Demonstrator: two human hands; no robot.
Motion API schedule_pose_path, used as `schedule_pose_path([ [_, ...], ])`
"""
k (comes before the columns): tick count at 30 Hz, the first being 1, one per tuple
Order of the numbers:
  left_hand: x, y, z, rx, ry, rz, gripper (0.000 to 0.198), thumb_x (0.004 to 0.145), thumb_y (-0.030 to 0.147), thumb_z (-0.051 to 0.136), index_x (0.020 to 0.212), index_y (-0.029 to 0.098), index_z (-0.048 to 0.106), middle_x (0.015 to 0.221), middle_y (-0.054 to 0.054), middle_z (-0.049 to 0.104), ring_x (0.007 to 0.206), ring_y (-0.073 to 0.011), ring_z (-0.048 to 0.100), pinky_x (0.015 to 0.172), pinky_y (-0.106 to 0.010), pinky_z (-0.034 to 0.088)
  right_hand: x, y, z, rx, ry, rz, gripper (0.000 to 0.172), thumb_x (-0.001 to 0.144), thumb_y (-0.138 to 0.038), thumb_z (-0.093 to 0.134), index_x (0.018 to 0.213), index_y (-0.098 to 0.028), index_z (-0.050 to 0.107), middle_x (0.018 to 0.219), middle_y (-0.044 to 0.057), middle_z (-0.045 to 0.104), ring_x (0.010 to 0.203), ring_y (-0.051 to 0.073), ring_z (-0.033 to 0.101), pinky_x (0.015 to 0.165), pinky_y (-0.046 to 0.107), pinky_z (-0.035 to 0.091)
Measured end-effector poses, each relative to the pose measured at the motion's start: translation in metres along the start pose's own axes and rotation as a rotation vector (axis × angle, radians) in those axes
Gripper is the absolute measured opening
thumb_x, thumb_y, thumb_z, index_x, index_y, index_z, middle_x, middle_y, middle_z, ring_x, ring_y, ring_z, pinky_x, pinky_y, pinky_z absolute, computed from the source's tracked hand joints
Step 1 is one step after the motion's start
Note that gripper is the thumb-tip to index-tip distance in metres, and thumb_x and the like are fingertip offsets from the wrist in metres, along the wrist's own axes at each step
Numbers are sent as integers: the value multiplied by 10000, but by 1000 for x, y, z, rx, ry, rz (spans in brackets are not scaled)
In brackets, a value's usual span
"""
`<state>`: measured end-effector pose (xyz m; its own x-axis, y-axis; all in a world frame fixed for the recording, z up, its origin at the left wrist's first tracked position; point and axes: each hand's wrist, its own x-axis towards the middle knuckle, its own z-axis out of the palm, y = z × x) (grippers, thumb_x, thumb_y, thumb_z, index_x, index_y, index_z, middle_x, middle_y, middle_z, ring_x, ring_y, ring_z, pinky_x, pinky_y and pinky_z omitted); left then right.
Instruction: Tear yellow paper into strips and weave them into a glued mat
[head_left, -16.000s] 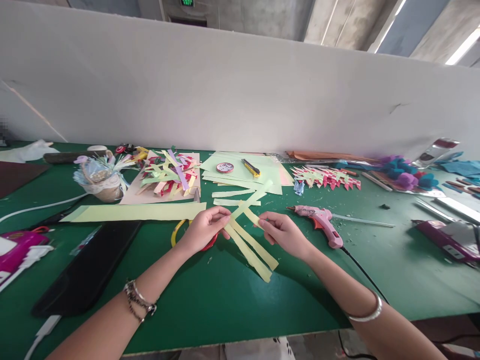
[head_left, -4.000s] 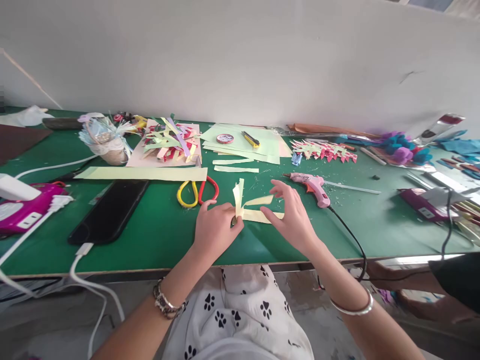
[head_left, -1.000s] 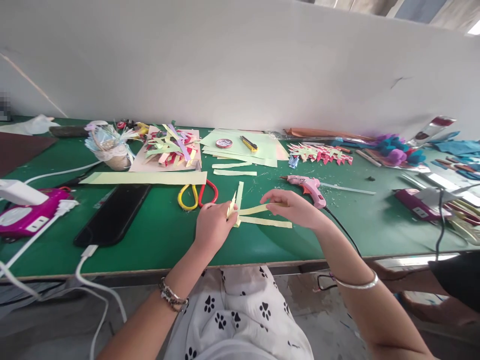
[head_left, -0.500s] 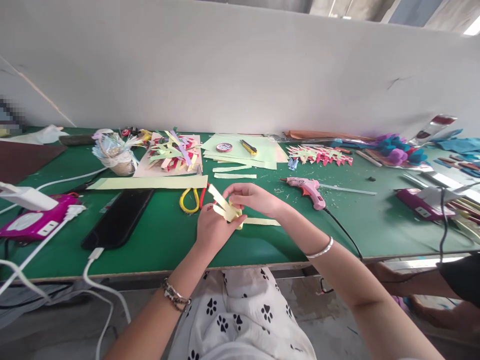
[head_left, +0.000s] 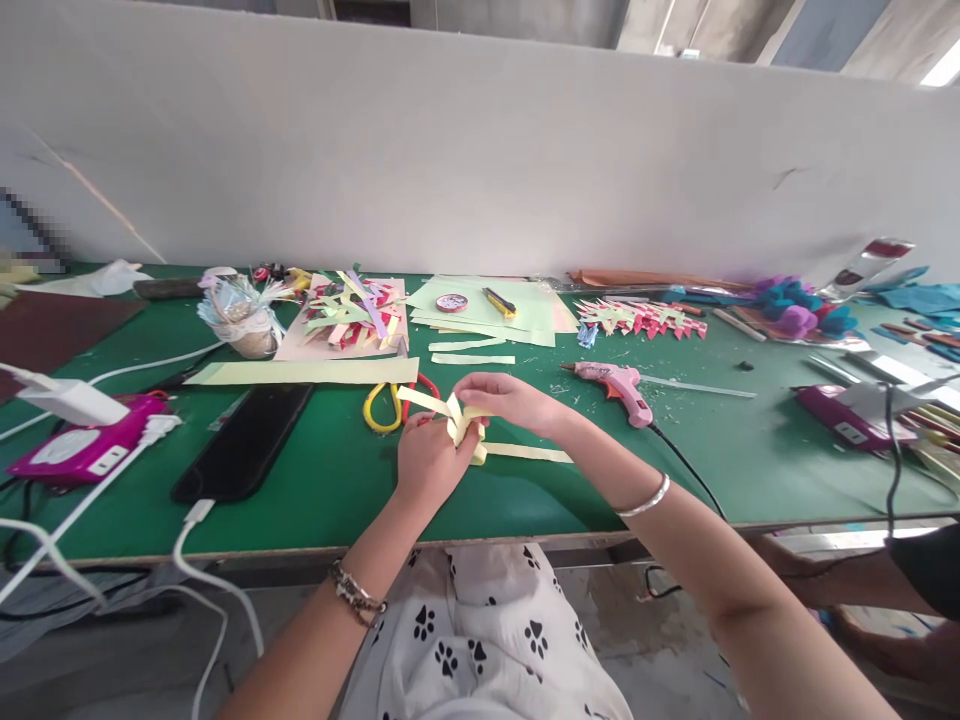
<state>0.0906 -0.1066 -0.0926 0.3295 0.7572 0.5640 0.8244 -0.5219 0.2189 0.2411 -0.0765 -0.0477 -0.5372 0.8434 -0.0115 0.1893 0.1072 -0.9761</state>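
Observation:
Pale yellow paper strips (head_left: 459, 424), folded together, are held between my two hands above the green table's front part. My left hand (head_left: 431, 460) is closed on them from the left, its thumb pressing toward the fold. From the right, my right hand (head_left: 510, 402) pinches the strips near their upper end. One loose end points left over the scissors (head_left: 385, 408), whose yellow and red handles lie just behind my left hand. A long strip end (head_left: 529, 453) stretches right beneath my right wrist. The exact folds are partly covered by my fingers.
A pink glue gun (head_left: 619, 385) lies right of my hands. Behind are cut strips (head_left: 472, 359), green paper sheets (head_left: 517, 325) with a yellow cutter (head_left: 501, 303), and a paper scrap pile (head_left: 356, 310). A black phone (head_left: 244, 445) and purple power strip (head_left: 90, 440) sit left.
The upper strip ends have been bent apart: one now lies out toward the left and another is folded near my right fingertips. Both hands stay in nearly the same place.

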Motion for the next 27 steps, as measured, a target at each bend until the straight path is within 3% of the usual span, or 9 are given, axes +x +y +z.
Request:
schedule_pose_path([
  [3, -1, 0, 1, 8, -6, -19, 321, 788, 268, 504, 495, 166, 586, 459, -28, 587, 495, -170, 577, 715, -335, 458, 13, -2, -20, -491, 152, 11, 265, 898, -278, 343, 1009, -153, 548, 837, 31, 575, 713, 113, 532, 659, 236, 423],
  [5, -2, 0, 2, 10, 13, -12, 346, 797, 273, 491, 484, 164, 589, 451, -30, 591, 480, -164, 572, 722, -338, 464, 24, 3, -36, -940, 269, 105, 259, 878, -173, 373, 1073, -181, 543, 1029, 55, 579, 866, 137, 551, 752, 245, 417],
  [7, -2, -1, 2, 20, 44, -1, 370, 815, 287, 472, 495, 159, 605, 448, -34, 594, 466, -160, 568, 708, -330, 470, 34, 11, -48, -1054, 295, 185, 308, 817, -92, 446, 1100, -161, 547, 1162, 109, 531, 983, 201, 536, 783, 283, 414],
  [10, -3, -1, 2, 37, 71, 7, 370, 816, 293, 470, 506, 153, 617, 452, -43, 599, 450, -157, 565, 661, -307, 476, 42, 23, -56, -1102, 280, 265, 301, 762, -64, 514, 1044, -138, 587, 1151, 141, 540, 1007, 255, 537, 766, 305, 421],
  [14, -3, -1, 2, 26, 65, -13, 344, 810, 299, 472, 546, 153, 638, 502, -49, 637, 474, -163, 587, 631, -289, 477, 45, 32, -55, -1129, 291, 293, 271, 783, -65, 474, 1010, -145, 600, 1094, 128, 569, 958, 234, 559, 731, 288, 421],
  [21, -2, 1, -1, 46, 42, -23, 325, 796, 287, 491, 537, 154, 633, 482, -49, 630, 496, -183, 605, 574, -277, 463, 47, 27, -59, -1095, 336, 264, 134, 775, -119, 516, 859, -139, 619, 930, 130, 622, 832, 218, 574, 641, 268, 389],
  [27, -4, 0, 1, 37, 56, -10, 347, 798, 306, 493, 518, 147, 621, 459, -55, 603, 452, -179, 574, 505, -271, 420, 7, 3, -55, -984, 465, 168, 205, 863, -227, 405, 891, -141, 588, 773, 71, 631, 681, 154, 558, 588, 246, 387],
])
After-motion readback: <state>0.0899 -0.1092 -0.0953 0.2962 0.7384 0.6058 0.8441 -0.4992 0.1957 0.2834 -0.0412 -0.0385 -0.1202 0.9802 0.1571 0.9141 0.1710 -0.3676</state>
